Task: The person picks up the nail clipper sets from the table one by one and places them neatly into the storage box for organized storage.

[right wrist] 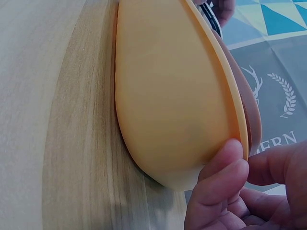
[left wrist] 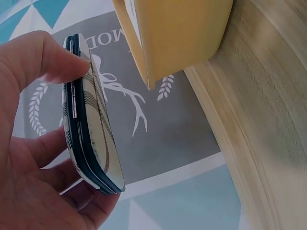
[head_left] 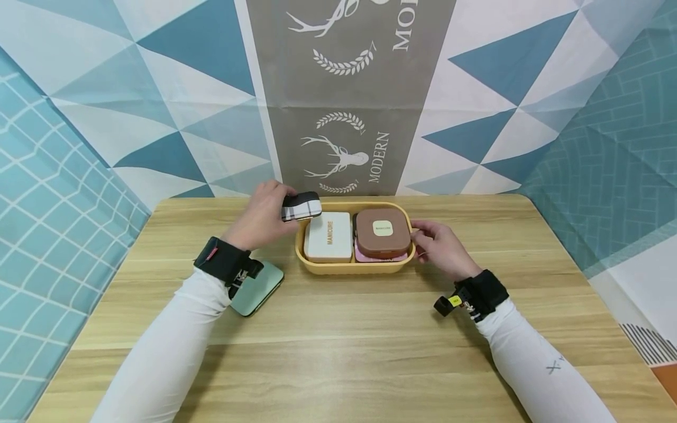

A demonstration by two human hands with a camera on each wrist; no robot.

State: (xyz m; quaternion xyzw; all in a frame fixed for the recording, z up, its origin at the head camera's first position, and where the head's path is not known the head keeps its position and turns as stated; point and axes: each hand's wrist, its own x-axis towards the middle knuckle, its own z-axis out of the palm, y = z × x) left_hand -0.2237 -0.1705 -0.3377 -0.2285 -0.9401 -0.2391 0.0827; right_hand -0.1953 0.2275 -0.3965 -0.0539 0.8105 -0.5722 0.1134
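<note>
My left hand (head_left: pixel 264 216) holds a plaid case (head_left: pixel 301 207) with dark edges over the left end of a yellow basket (head_left: pixel 349 269). In the left wrist view, thumb and fingers grip this slim hinged case (left wrist: pixel 91 120) by its sides. Inside the basket lie a white manicure case (head_left: pixel 329 238) and, to its right, a brown manicure case (head_left: pixel 383 233) on top of a pink item (head_left: pixel 365 257). My right hand (head_left: pixel 441 247) pinches the basket's right rim, with thumb and fingers on either side of the wall (right wrist: pixel 177 96) in the right wrist view.
A mint green case (head_left: pixel 258 289) lies on the wooden table (head_left: pixel 338 341), under and beside my left wrist. Behind the table's far edge hangs a patterned cloth (head_left: pixel 344 88) with deer and triangle prints.
</note>
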